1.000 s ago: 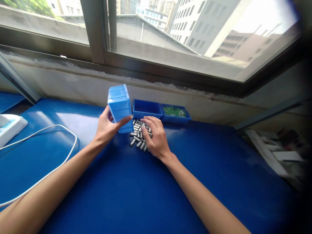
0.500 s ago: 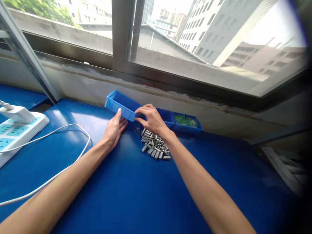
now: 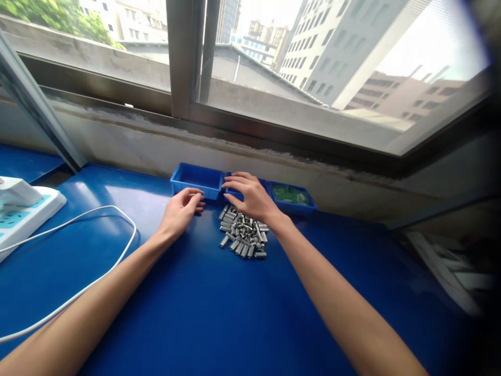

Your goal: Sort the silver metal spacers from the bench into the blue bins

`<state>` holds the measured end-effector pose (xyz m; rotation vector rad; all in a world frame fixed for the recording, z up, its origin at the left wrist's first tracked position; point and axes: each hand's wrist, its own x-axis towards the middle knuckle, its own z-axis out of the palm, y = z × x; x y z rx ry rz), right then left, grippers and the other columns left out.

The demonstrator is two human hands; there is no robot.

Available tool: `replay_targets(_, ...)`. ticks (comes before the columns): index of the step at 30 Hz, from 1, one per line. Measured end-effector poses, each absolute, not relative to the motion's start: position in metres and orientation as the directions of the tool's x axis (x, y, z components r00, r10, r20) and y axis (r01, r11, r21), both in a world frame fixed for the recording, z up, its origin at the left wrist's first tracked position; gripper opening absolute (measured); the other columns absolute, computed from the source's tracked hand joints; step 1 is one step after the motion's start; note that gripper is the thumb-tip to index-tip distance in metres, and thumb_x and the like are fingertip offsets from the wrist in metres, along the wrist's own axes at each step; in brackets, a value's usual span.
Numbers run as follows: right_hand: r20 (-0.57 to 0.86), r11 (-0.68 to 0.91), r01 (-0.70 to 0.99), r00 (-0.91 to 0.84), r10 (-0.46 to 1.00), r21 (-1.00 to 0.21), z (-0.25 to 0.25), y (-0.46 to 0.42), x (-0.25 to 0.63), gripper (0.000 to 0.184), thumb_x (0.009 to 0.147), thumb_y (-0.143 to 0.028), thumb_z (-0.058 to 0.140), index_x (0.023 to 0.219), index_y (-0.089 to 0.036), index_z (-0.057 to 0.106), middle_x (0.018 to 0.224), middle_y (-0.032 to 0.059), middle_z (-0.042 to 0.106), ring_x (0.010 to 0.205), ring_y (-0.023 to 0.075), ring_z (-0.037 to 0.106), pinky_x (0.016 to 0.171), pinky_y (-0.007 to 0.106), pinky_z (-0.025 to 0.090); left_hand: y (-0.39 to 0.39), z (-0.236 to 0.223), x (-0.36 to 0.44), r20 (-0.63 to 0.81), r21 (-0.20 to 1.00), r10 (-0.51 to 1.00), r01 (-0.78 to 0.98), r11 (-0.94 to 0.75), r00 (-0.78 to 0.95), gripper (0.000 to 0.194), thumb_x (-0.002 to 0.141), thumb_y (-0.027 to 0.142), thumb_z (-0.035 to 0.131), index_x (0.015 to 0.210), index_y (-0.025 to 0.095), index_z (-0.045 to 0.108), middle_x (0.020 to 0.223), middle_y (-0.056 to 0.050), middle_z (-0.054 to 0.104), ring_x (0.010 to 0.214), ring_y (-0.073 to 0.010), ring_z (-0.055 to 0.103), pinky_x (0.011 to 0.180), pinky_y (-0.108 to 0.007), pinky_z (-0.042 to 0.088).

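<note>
Blue bin (image 3: 207, 192) beyond left hand (image 3: 181, 209), contact unclear

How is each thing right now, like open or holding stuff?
Left hand, fingers loosely bent
Right hand, fingers spread
Left bin, upright, open-topped
Middle bin, mostly hidden by the right hand
Right bin, upright, holding green pieces
Metal pieces, heaped loose
Power strip, with a white block on it
White cable, loosely curved
</note>
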<state>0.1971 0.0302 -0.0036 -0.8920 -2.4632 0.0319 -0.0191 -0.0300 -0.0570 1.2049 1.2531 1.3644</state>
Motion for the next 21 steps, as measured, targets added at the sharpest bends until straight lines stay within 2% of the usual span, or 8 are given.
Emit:
replay_targets(3,0.574,0.713,0.654,-0.492,0.655,-0.253,0.002,0.016,0.224,0.021,0.094,-0.024,0.058,0.108,-0.024,0.074,0.117,0.0054,0.074,0.117,0.0259,0.062,0.105,0.047,0.047,-0.035,-0.053,-0.014,0.143,0.979,0.99,0.15,-0.14,-0.007,0.034,0.089,0.049,0.061,0.099,0.018,0.07,0.093,-0.008,0.075,0.09,-0.0232,0.072,0.08,-0.036,0.059)
replay_targets(7,0.699,0.513,0.76,-0.11,0.707,-0.399,-0.006,0.004,0.268,0.02,0.092,-0.023,0.056,0.102,-0.022,0.073,0.102,0.0075,0.076,0.101,0.0266,0.066,0.096,0.045,0.051,-0.045,-0.042,0.007,0.213,0.915,0.957,0.305,-0.265,0.196,0.03,0.094,0.046,0.056,0.097,0.02,0.073,0.087,-0.005,0.075,0.084,-0.0214,0.071,0.079,-0.033,0.056)
replay_targets(9,0.711,0.401,0.792,0.058,0.701,-0.46,-0.018,0.0,0.29,0.022,0.09,-0.022,0.055,0.103,-0.021,0.072,0.101,0.009,0.075,0.101,0.0276,0.065,0.095,0.045,0.051,-0.048,-0.035,0.021,0.237,0.886,0.935,0.335,-0.32,0.265,0.029,0.095,0.044,0.056,0.098,0.021,0.073,0.092,-0.004,0.076,0.086,-0.021,0.071,0.078,-0.031,0.055)
replay_targets(11,0.708,0.312,0.822,0.148,0.691,-0.477,-0.031,-0.003,0.31,0.024,0.088,-0.024,0.057,0.106,-0.02,0.072,0.106,0.011,0.074,0.108,0.03,0.062,0.1,0.049,0.048,-0.048,-0.029,0.036,0.277,0.849,0.904,0.358,-0.389,0.326,0.027,0.095,0.04,0.055,0.099,0.021,0.073,0.095,-0.004,0.076,0.086,-0.0205,0.07,0.076,-0.03,0.054)
replay_targets(13,0.665,0.227,0.844,0.188,0.723,-0.485,-0.042,-0.006,0.328,0.024,0.085,-0.03,0.063,0.105,-0.02,0.073,0.114,0.0127,0.072,0.116,0.032,0.058,0.105,0.053,0.044,-0.047,-0.024,0.05,0.332,0.799,0.867,0.378,-0.467,0.37,0.024,0.096,0.037,0.054,0.099,0.021,0.073,0.096,-0.004,0.076,0.088,-0.0204,0.07,0.076,-0.03,0.053)
replay_targets(16,0.568,0.13,0.85,0.219,0.793,-0.51,-0.052,-0.01,0.35,0.026,0.078,-0.041,0.074,0.095,-0.022,0.075,0.131,0.0158,0.062,0.129,0.0367,0.049,0.108,0.06,0.039,-0.041,-0.02,0.07,0.41,0.707,0.818,0.426,-0.564,0.402,0.021,0.095,0.031,0.054,0.1,0.021,0.073,0.102,-0.006,0.075,0.096,-0.0227,0.069,0.085,-0.034,0.053)
replay_targets(19,0.536,0.208,0.836,0.119,0.836,-0.509,-0.051,-0.013,0.367,0.028,0.072,-0.047,0.081,0.085,-0.023,0.074,0.145,0.0152,0.05,0.138,0.0376,0.041,0.112,0.059,0.035,-0.037,-0.021,0.086,0.437,0.613,0.796,0.508,-0.605,0.419,0.022,0.093,0.028,0.055,0.106,0.021,0.072,0.112,-0.008,0.073,0.111,-0.0273,0.064,0.097,-0.042,0.05)
replay_targets(21,0.529,0.278,0.808,0.049,0.847,-0.52,-0.05,-0.014,0.377,0.036,0.068,-0.05,0.084,0.087,-0.022,0.072,0.152,0.0147,0.042,0.144,0.037,0.037,0.116,0.056,0.032,-0.034,-0.023,0.095,0.428,0.578,0.8,0.553,-0.6,0.42,0.024,0.093,0.027,0.055,0.109,0.021,0.071,0.116,-0.008,0.071,0.116,-0.0291,0.06,0.1,-0.045,0.048)
